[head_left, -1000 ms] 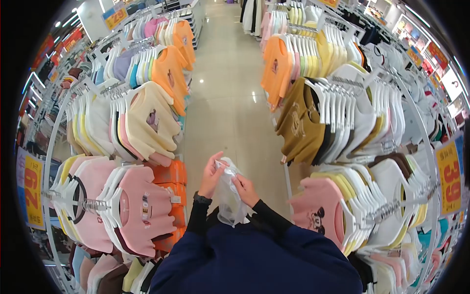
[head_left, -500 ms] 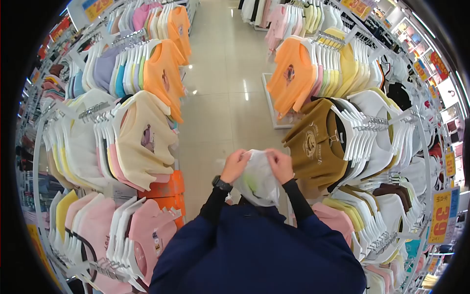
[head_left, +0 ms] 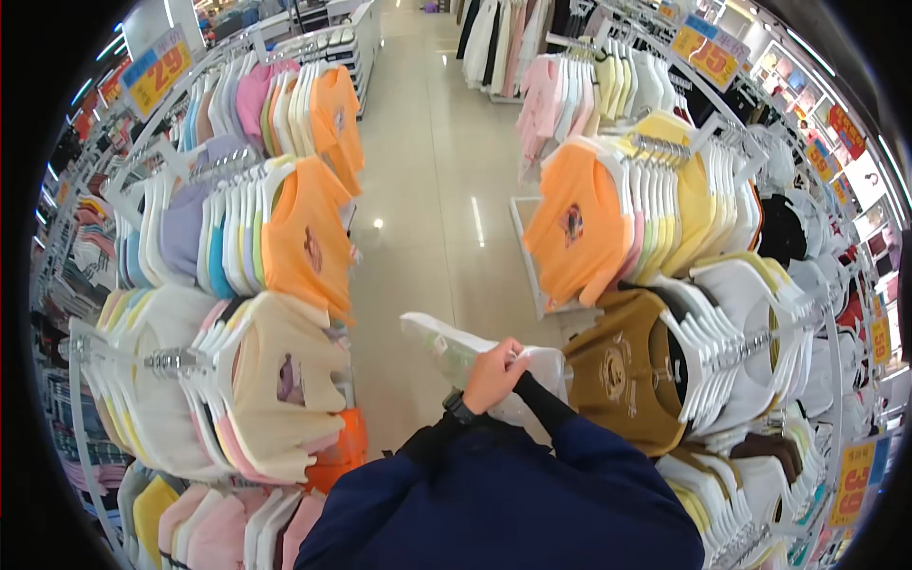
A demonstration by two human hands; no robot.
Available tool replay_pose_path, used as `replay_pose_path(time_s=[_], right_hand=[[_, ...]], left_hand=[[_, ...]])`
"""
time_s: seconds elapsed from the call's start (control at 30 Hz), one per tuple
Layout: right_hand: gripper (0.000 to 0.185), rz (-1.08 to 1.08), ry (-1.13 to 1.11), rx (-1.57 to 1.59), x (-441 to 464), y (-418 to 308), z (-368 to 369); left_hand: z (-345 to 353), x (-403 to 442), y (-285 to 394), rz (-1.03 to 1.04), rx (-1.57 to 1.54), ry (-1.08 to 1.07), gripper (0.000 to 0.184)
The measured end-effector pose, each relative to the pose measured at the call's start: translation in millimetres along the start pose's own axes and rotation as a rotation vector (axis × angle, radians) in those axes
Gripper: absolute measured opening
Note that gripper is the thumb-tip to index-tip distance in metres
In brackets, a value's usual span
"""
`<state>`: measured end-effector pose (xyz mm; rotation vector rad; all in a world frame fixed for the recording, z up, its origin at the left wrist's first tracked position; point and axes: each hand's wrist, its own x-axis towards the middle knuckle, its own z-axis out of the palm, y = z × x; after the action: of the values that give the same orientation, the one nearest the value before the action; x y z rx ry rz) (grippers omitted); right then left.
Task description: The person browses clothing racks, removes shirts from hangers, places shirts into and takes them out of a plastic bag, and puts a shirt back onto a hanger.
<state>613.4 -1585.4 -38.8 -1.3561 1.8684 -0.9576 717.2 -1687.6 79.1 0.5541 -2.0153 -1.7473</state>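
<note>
A clear plastic bag point(head_left: 446, 344) with something pale green showing through lies stretched out in front of my chest, its long end pointing to the upper left. My left hand point(head_left: 492, 376), with a dark watch on the wrist, is closed on the bag near its middle. Crumpled plastic point(head_left: 546, 369) extends to the right of that hand. My right forearm in its black cuff point(head_left: 543, 403) reaches up to the same spot, but the right hand is mostly hidden behind my left hand and the plastic, so its fingers cannot be made out.
A tiled aisle point(head_left: 418, 218) runs ahead between clothes racks. A brown top point(head_left: 617, 375) hangs close on my right, with an orange top point(head_left: 575, 223) beyond it. A cream top point(head_left: 285, 366) hangs on my left above an orange box point(head_left: 340, 451).
The bag went from hanging upright between both hands to lying slanted, its far end swung left. My hands came together, the right moving left behind the other. The view tilted up.
</note>
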Motion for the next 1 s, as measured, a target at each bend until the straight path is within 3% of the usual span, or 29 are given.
replay_pose_path(time_s=[0.13, 0.37, 0.57, 0.67, 0.87, 0.93, 1.0], right_hand=[[0.021, 0.161, -0.171, -0.053, 28.0, 31.2, -27.7], [0.024, 0.262, -0.311, -0.11, 103.1, 83.6, -74.8], [0.027, 0.284, -0.371, -0.158, 179.8, 109.9, -112.2], [0.029, 0.243, -0.399, -0.186, 236.3, 114.8, -119.4], [0.032, -0.093, -0.256, -0.32, 460.6, 130.3, -68.5], [0.034, -0.056, -0.406, -0.412, 502.8, 90.9, -103.5], [0.046, -0.019, -0.394, -0.397, 529.1, 66.5, -130.5]], left_hand=[[-17.1, 59.4, 29.9, -0.065, -0.082, -0.091, 0.02], [-52.0, 153.1, 50.7, -0.138, -0.151, -0.227, 0.014], [-91.9, 242.8, 24.3, -0.116, -0.005, -0.096, 0.015], [-105.3, 287.1, -9.2, -0.102, -0.043, 0.037, 0.023], [-165.2, 389.6, -64.5, -0.046, 0.252, 0.166, 0.023], [-193.8, 431.1, -83.5, -0.034, 0.339, 0.216, 0.021], [-224.8, 469.3, -93.1, -0.045, 0.364, 0.259, 0.02]])
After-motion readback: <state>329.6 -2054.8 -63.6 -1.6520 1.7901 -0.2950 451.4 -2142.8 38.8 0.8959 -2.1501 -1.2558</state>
